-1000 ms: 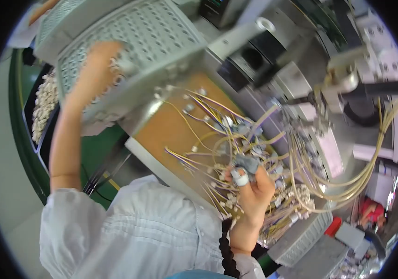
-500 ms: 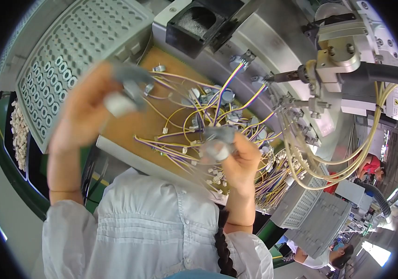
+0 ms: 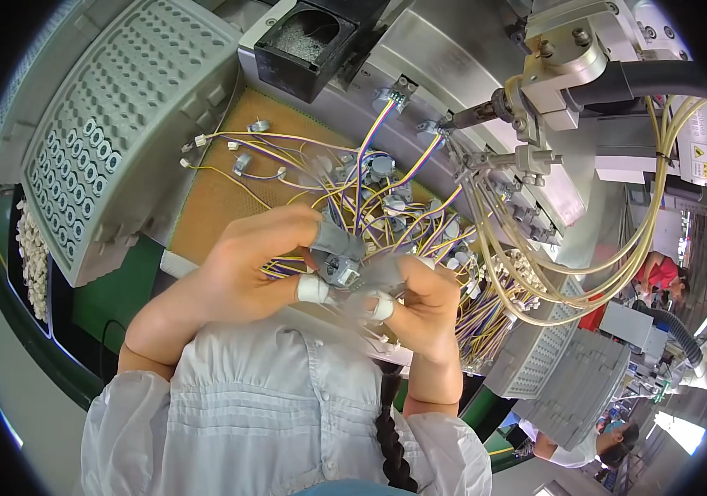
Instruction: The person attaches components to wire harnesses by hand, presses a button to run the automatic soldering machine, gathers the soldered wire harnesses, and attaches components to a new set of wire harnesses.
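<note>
My left hand [image 3: 258, 260] pinches a small grey metal part [image 3: 342, 269], shaped like a little motor, between thumb and index finger. My right hand [image 3: 426, 302] is right beside it, thumb and index finger pressed together near the part. What they grip, if anything, is blurred. Grey covers wrap fingertips on both hands, and white tape rings both thumbs. Beyond my hands, a heap of round metal motors [image 3: 381, 166] with yellow, purple and white wires [image 3: 361, 169] lies on a brown work board [image 3: 217, 186]. One small motor [image 3: 242, 163] lies apart at the left.
A pale tray [image 3: 167, 62] with rows of round metal parts stands at left, near a bin of white pieces [image 3: 31, 269]. A black box [image 3: 304, 45] sits at the back. A soldering-type machine arm [image 3: 485, 113] with looping tubes [image 3: 618, 285] reaches in from the right. Two people are farther off.
My left hand has come down and right from near the tray to meet my right hand over the board's near side. A grey motor-like part now shows clearly in its fingers.
</note>
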Demonstrator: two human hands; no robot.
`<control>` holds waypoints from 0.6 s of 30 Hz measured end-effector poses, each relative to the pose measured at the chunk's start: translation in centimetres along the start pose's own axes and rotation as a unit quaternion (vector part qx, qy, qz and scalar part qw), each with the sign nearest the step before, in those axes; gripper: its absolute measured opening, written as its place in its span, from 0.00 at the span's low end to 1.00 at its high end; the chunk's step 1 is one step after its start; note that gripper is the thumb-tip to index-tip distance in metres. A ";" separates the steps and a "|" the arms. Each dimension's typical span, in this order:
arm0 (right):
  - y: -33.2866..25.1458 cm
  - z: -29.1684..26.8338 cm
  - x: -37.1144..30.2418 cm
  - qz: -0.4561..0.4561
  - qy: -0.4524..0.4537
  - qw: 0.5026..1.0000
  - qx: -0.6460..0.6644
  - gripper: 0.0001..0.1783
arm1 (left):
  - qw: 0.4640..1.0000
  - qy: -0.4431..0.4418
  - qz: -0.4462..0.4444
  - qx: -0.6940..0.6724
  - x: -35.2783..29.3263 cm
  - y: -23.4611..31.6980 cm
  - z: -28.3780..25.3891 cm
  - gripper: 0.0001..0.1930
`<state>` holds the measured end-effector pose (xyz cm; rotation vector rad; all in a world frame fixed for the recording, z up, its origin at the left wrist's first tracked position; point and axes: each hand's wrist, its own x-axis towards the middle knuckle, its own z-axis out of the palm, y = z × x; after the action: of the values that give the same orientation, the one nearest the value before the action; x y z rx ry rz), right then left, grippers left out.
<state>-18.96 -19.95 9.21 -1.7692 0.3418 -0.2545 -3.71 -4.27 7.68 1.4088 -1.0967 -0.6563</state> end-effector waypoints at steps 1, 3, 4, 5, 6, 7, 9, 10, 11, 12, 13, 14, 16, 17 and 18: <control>0.0 0.0 0.0 0.000 -0.008 1.000 -0.009 0.16 | 1.000 0.009 0.016 0.002 0.0 -0.1 0.0 0.15; -0.2 -0.2 0.1 0.001 -0.012 1.000 -0.021 0.16 | 0.999 0.004 0.025 0.034 0.0 -0.2 0.0 0.15; -0.2 -0.2 0.1 0.017 -0.019 0.999 -0.030 0.16 | 0.996 0.013 0.054 0.064 0.0 -0.2 0.0 0.14; -0.3 -0.3 0.1 0.027 -0.019 0.999 -0.032 0.16 | 0.992 0.012 0.069 0.101 0.1 -0.2 -0.1 0.14; -0.4 -0.4 0.2 0.033 -0.035 0.998 -0.036 0.16 | 0.986 0.000 0.087 0.140 0.2 -0.2 -0.3 0.14; -0.5 -0.6 0.2 0.049 -0.038 0.998 -0.021 0.16 | 0.987 -0.004 0.090 0.136 0.3 -0.2 -0.4 0.14; -0.6 -0.9 0.2 0.074 -0.077 0.994 0.006 0.17 | 0.986 -0.026 0.102 0.128 0.4 -0.3 -0.5 0.14; -0.6 -0.9 0.1 0.075 -0.084 0.994 0.009 0.17 | 0.991 -0.034 0.091 0.093 0.4 -0.3 -0.4 0.14; -0.7 -1.0 0.0 0.077 -0.090 0.993 0.011 0.17 | 0.995 -0.035 0.080 0.052 0.4 -0.4 -0.2 0.14; -0.7 -1.0 -0.1 0.062 -0.085 0.994 0.028 0.17 | 0.998 -0.029 0.061 0.016 0.3 -0.4 0.1 0.13; -0.6 -1.0 -0.2 0.087 -0.085 0.992 0.039 0.17 | 0.996 -0.014 0.082 0.041 0.3 -0.5 0.4 0.13; -0.5 -1.0 -0.2 0.096 -0.073 0.991 0.064 0.17 | 0.993 0.009 0.095 0.068 0.2 -0.5 0.8 0.14; -0.2 -1.0 -0.3 0.124 -0.077 0.984 0.102 0.16 | 0.984 0.020 0.136 0.117 0.2 -0.6 1.0 0.14; 0.0 -1.1 -0.3 0.144 -0.094 0.979 0.114 0.16 | 0.977 0.010 0.164 0.137 0.3 -0.6 0.9 0.14; 0.2 -1.3 -0.3 0.163 -0.112 0.972 0.129 0.16 | 0.969 -0.008 0.184 0.164 0.4 -0.6 0.9 0.14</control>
<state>-19.72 -21.04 9.33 -1.4413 0.4092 0.1302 -4.19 -5.05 7.01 1.4214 -1.4824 -0.2246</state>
